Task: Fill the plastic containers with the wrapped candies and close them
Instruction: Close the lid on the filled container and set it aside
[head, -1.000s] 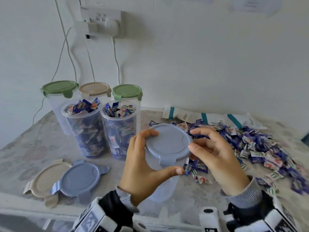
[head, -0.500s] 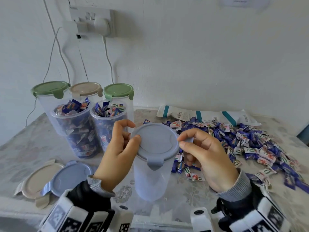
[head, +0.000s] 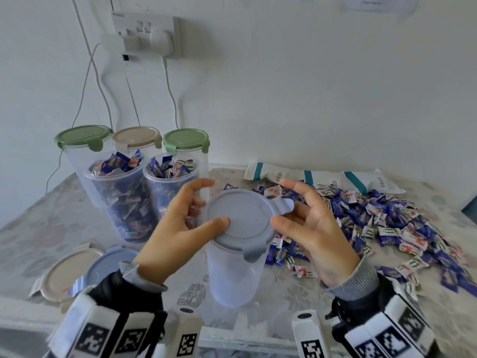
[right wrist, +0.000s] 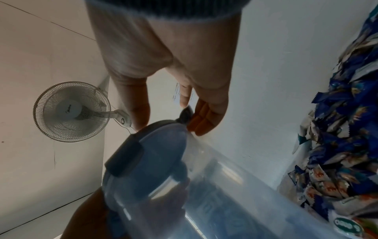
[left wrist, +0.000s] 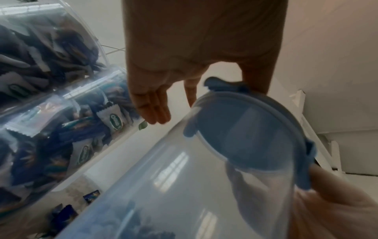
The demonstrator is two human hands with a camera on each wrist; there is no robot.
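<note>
An empty clear container stands upright at the table's front centre with a grey-blue lid on it. My left hand is at its left; the thumb lies on the lid top and the fingers are straight behind the rim, as the left wrist view shows. My right hand is at the right, thumb against the rim, fingers spread beside a raised latch flap. The front latch is folded down. Loose wrapped candies are heaped to the right.
Two open containers full of candies stand left of centre. Behind them are three lidded ones. A beige lid and a blue lid lie front left. White bags lie by the wall, and cables hang from a socket.
The tilted container has come down upright onto the table. Both hands have loosened from pinching the lid, fingers now spread. The right-side latch flap now sticks up.
</note>
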